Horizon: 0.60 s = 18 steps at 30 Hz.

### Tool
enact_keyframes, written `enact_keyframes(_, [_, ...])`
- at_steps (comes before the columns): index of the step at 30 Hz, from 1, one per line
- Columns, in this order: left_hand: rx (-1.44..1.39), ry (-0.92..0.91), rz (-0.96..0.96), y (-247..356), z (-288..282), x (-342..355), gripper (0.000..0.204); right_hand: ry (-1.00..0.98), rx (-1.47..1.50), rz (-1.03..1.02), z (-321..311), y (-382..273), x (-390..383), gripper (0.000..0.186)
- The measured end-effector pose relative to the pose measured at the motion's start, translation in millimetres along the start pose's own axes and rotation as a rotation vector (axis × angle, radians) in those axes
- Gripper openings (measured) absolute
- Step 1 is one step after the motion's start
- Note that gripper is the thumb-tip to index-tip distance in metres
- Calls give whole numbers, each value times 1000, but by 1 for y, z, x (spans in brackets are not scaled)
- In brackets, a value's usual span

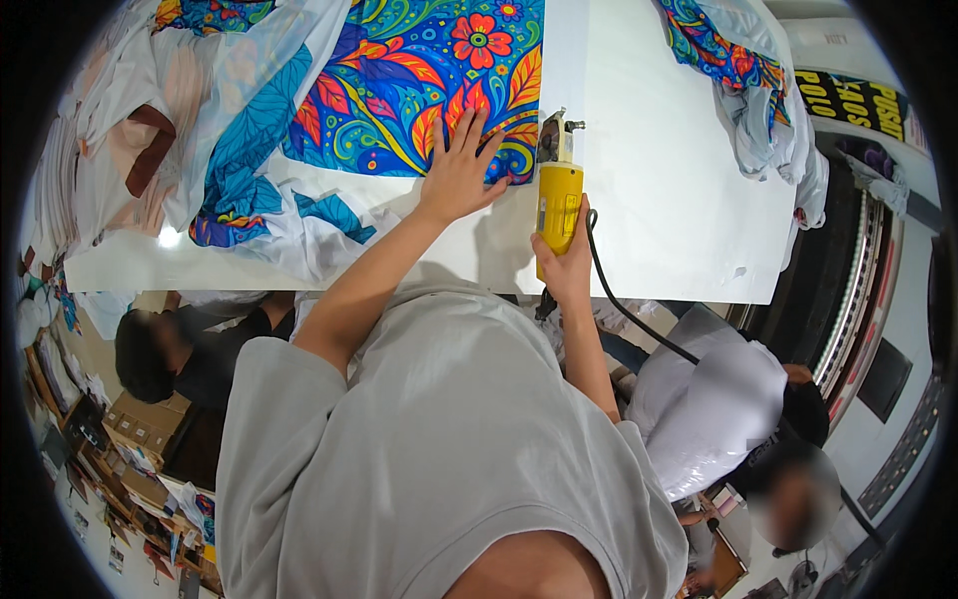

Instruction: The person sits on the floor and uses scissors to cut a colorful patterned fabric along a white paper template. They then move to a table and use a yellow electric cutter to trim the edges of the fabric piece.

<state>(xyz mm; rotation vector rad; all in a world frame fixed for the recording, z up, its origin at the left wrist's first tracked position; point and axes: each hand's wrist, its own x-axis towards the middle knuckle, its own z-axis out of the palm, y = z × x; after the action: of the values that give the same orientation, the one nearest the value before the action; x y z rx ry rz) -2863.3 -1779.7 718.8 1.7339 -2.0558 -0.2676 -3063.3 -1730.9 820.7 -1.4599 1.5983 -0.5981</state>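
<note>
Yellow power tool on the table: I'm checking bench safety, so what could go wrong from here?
The left hand lies spread on the patterned fabric, near the head of the yellow power tool; a slip might bring that head to the fingers.

The black cord runs past the right hand and over the edge of the white table, so it could snag.

The fabric, blue with red flowers, orange leaves and multicolour swirls, lies spread flat on the white tabletop, its far end out of view. The yellow power tool points away from the person, metal head by the fabric's right edge.
</note>
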Motion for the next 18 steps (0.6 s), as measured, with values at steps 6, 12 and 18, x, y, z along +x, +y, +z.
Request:
enact_keyframes(6, [-17,-21,-21,3,-4,0,71,-28,26,24,0,-21,33,93])
enact_keyframes(12, [-28,-41,-40,3,-6,1,70,-54,-12,107,-1,-45,72,92])
enact_keyframes(18, [-66,-49,-53,3,-9,2,68,-11,-85,-21,4,-26,124,92])
